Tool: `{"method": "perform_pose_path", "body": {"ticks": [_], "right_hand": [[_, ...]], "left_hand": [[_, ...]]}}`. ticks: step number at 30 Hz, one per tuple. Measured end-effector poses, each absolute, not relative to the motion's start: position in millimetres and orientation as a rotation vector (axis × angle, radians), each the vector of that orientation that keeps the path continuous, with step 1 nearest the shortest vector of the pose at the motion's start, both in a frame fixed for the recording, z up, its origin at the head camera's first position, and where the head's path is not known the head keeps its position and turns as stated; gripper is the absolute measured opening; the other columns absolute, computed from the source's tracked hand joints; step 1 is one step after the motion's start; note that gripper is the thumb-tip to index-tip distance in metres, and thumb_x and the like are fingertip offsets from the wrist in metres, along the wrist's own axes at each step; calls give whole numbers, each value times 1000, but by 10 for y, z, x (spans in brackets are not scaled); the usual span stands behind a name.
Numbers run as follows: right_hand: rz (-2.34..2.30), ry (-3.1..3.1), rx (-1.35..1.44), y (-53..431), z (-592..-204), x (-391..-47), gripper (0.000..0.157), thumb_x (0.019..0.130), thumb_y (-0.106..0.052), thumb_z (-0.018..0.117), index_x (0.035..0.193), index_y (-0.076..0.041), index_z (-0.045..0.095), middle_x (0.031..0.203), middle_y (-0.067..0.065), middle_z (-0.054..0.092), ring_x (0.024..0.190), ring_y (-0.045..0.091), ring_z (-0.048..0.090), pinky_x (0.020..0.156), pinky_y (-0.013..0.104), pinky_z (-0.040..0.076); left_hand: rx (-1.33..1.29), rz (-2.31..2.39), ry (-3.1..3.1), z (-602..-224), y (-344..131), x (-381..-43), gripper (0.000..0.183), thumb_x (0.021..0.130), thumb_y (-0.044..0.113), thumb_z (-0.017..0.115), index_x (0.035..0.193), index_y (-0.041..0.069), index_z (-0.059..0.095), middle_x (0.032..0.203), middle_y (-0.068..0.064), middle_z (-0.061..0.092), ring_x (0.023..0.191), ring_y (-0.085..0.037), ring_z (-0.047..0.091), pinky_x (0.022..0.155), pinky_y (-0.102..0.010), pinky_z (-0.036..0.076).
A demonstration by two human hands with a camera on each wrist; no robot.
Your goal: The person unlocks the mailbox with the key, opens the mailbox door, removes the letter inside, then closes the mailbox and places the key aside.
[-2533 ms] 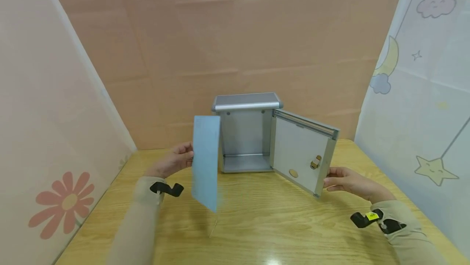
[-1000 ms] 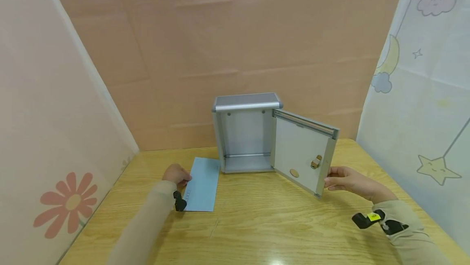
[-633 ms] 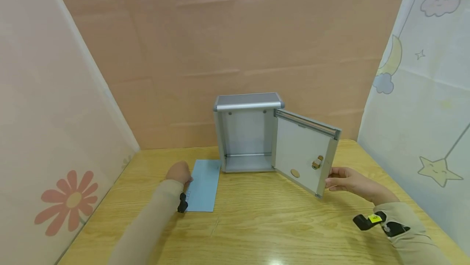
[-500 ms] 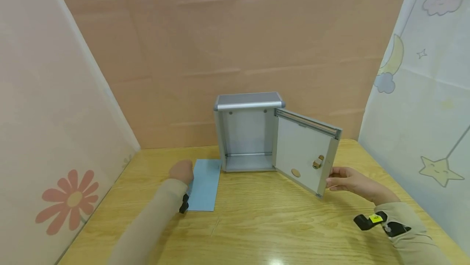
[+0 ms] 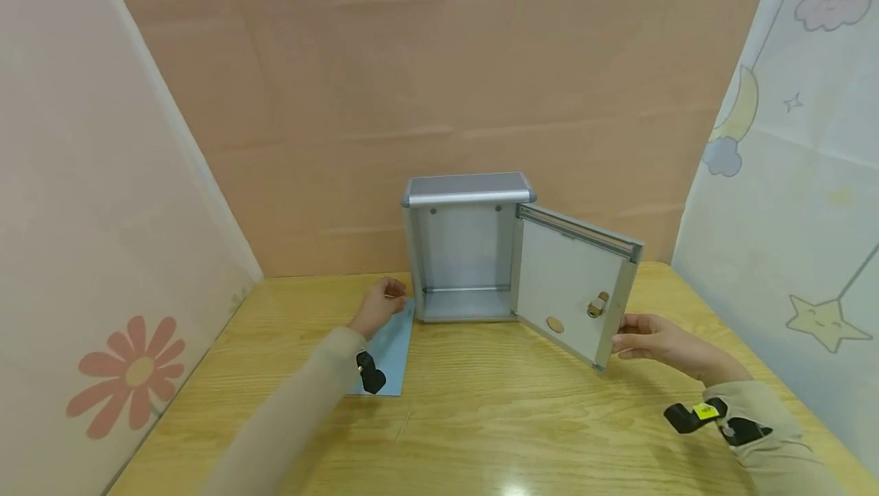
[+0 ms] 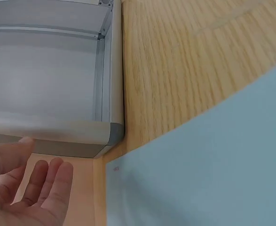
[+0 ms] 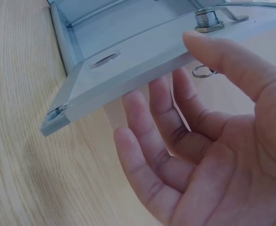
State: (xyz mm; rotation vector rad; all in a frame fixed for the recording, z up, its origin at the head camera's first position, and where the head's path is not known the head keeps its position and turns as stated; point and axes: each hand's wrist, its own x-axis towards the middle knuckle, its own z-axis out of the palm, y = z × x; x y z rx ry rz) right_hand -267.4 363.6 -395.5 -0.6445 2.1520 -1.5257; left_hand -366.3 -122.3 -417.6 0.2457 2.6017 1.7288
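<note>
best to steady swung-out door, gripped at its edge by right fingers, near four o'clock from box; with left fingers released, holding nothing, best to avoid creasing blue sheet, flat on table at about seven-thirty.

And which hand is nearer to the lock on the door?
The right hand: it grips the free edge of the door, close beside the lock. The left hand is farther away, by the box's opposite side.
</note>
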Motion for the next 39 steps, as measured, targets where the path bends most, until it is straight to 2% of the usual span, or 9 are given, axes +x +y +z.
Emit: {"method": "perform_pose_path", "body": {"ticks": [3, 6, 12, 18, 26, 29, 35, 39], "right_hand": [[-1534, 2135, -644, 3636, -3966, -2670, 56, 104, -12, 43, 136, 27, 19, 119, -7, 58, 105, 9, 62, 90, 26, 52], [-1539, 2124, -650, 3634, -3974, -2670, 56, 104, -12, 43, 136, 27, 19, 119, -7, 58, 105, 9, 62, 90, 26, 52], [-1533, 2124, -647, 3633, -3970, -2674, 56, 104, -12, 43, 136, 27, 19, 120, -7, 58, 106, 9, 62, 91, 26, 52], [-1528, 2118, -646, 3626, -3951, -2672, 55, 104, -12, 43, 136, 26, 20, 120, -8, 58, 106, 9, 62, 91, 26, 51], [-1474, 2146, -678, 3586, -3942, -2648, 54, 104, -12, 42, 139, 23, 22, 124, -8, 58, 109, 8, 61, 90, 28, 51], [-1421, 2168, -694, 3521, -3941, -2631, 53, 103, -11, 43, 140, 21, 24, 126, -3, 58, 110, 8, 61, 89, 30, 51], [-1370, 2152, -748, 3306, -3901, -2568, 49, 100, -11, 48, 137, 17, 33, 123, 16, 58, 106, 15, 62, 86, 33, 52], [-1364, 2117, -794, 3147, -3869, -2525, 47, 100, -11, 50, 136, 16, 35, 120, 19, 58, 104, 17, 61, 84, 33, 52]], "left_hand": [[206, 1756, 2566, -4218, -1184, -3706, 28, 92, 2, 61, 117, -7, 52, 115, -21, 57, 101, -29, 60, 82, -33, 54], [199, 1743, 2523, -4255, -1167, -3734, 29, 92, 5, 64, 116, -4, 52, 115, -21, 57, 100, -28, 60, 85, -38, 53], [188, 1724, 2465, -4280, -1153, -3758, 29, 92, 8, 65, 114, -3, 52, 109, -18, 59, 93, -25, 62, 82, -35, 54], [138, 1765, 2442, -4286, -1120, -3790, 26, 92, 6, 64, 113, -4, 51, 105, -16, 57, 97, -29, 62, 86, -36, 54], [104, 1796, 2434, -4257, -1095, -3780, 22, 92, 3, 64, 109, -4, 52, 100, -14, 57, 100, -35, 62, 85, -36, 55], [98, 1815, 2425, -4234, -1079, -3760, 21, 92, 1, 63, 108, -5, 51, 99, -14, 56, 98, -35, 62, 85, -36, 55], [82, 1810, 2443, -4226, -1058, -3746, 21, 91, 2, 64, 107, -4, 52, 98, -13, 57, 90, -25, 62, 84, -36, 55], [98, 1804, 2449, -4242, -1059, -3737, 22, 91, 3, 65, 109, -3, 52, 99, -14, 59, 93, -29, 62, 86, -40, 54]]}}
